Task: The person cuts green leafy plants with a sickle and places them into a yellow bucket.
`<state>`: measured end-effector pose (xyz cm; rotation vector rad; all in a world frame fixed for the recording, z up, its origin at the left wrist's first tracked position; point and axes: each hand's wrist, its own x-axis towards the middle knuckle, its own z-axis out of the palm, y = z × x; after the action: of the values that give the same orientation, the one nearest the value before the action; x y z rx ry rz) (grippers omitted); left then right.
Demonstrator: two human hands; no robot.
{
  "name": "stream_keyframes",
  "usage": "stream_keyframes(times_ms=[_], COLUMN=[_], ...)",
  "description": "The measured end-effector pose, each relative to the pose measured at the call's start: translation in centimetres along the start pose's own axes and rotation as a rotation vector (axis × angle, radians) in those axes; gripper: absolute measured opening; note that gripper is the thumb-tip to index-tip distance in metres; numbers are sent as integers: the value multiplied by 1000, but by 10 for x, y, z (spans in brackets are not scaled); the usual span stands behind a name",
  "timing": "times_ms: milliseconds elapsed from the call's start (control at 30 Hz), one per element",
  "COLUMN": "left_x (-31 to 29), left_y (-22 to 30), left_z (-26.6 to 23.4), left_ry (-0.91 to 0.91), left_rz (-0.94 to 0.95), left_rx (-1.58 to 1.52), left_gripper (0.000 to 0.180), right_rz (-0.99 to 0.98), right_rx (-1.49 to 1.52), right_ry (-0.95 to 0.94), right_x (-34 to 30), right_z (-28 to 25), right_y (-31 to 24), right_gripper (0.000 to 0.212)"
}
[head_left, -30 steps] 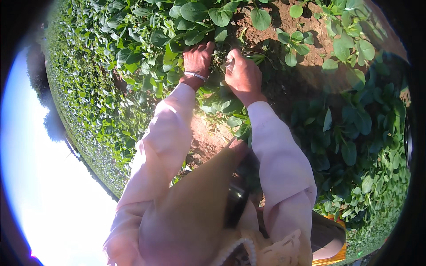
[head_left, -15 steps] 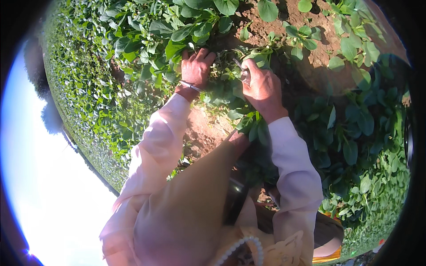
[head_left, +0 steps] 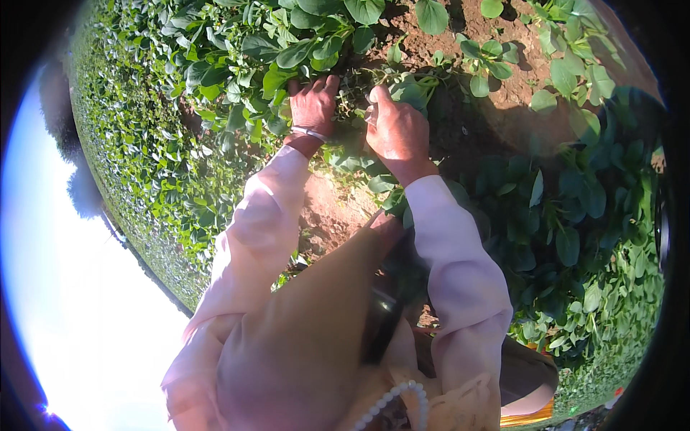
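Note:
Broad-leaved green plants [head_left: 302,50] grow in front of me. My left hand [head_left: 313,109], with a pale bangle [head_left: 309,133] at its wrist, reaches into the edge of them. Its fingers curl round the plants low down, and the fingertips are hidden. Close by on the right, my right hand [head_left: 401,133] is closed in a fist on a small thin tool [head_left: 371,113], mostly covered by the fingers. Low weedy stems [head_left: 352,90] lie between the two hands. A cluster of leaves [head_left: 413,92] sits just beyond the right hand.
Bare brown soil [head_left: 460,18] shows at the far side, with small separate plants [head_left: 492,57]. Shaded leafy plants [head_left: 568,194] stand on the right. My bent knee in brown cloth [head_left: 309,302] is below the hands. A dense green field [head_left: 129,158] stretches left.
My right hand has moved left, closer to my left hand, and the tool's dark end has turned out of clear sight. My left hand has shifted only slightly.

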<state>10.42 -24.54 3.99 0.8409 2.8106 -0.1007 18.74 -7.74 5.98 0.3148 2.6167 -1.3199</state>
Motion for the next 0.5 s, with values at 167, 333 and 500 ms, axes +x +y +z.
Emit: stream_keyframes(times_ms=[167,333,500], left_x=[-36,-50,-45], left_y=[9,27,20], left_z=[-3,-33,-83], left_ry=[124,124,68], left_rz=[142,-30,-97], left_rx=[-42,-467,-1049], left_gripper=[57,50,44], right_rz=[21,147,232], right_rx=[-34,344,411], right_ry=[-10,175,296], right_x=[-32,-70,-108], right_z=[-36,-63,-85], right_y=[17,20,-8], right_gripper=[27,19,15])
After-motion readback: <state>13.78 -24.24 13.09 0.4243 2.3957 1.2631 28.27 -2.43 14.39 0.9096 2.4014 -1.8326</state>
